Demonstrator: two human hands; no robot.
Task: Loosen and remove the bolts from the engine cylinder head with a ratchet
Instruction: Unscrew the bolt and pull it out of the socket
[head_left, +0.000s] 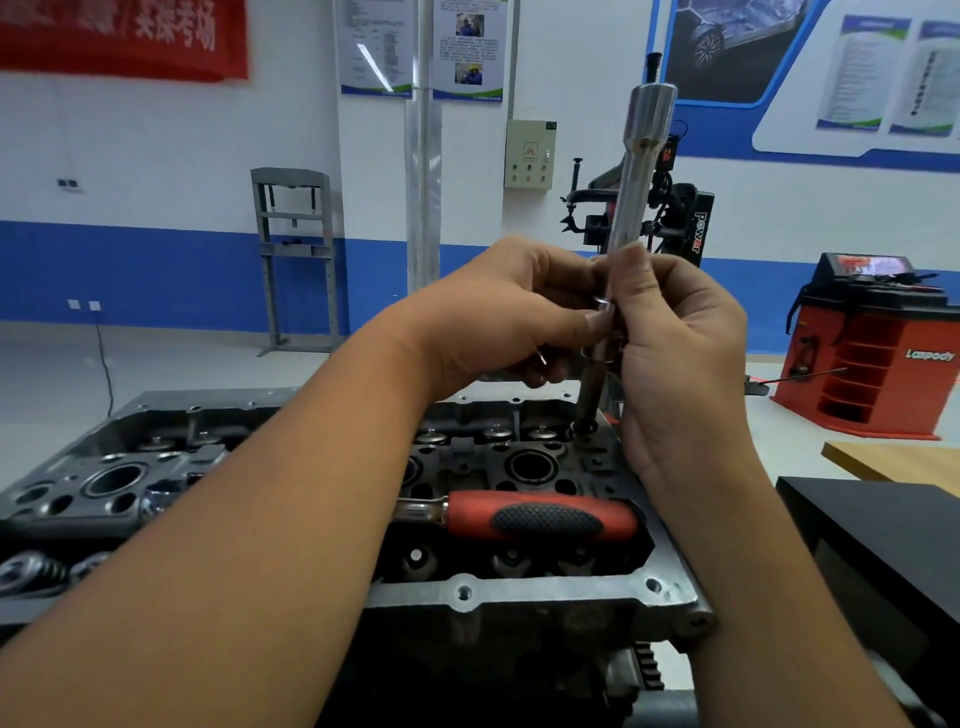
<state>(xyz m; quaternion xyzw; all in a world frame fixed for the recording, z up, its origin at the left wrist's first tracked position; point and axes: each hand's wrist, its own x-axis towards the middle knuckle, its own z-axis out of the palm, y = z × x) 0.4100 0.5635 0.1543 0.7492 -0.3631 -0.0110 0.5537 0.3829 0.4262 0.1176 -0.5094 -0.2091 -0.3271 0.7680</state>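
Grey cylinder head (519, 597); white-blue wall (156, 208); red ratchet (540, 519) resting.

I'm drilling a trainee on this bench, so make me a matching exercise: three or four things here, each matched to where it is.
Things:
1. ratchet
2. long socket extension
3. black box
4. left hand

Places:
A. at the right edge, beside the cylinder head
B. lying across the cylinder head
C. upright between both hands
D. pinching the shaft opposite the right hand

Pairs: 1-B, 2-C, 3-A, 4-D
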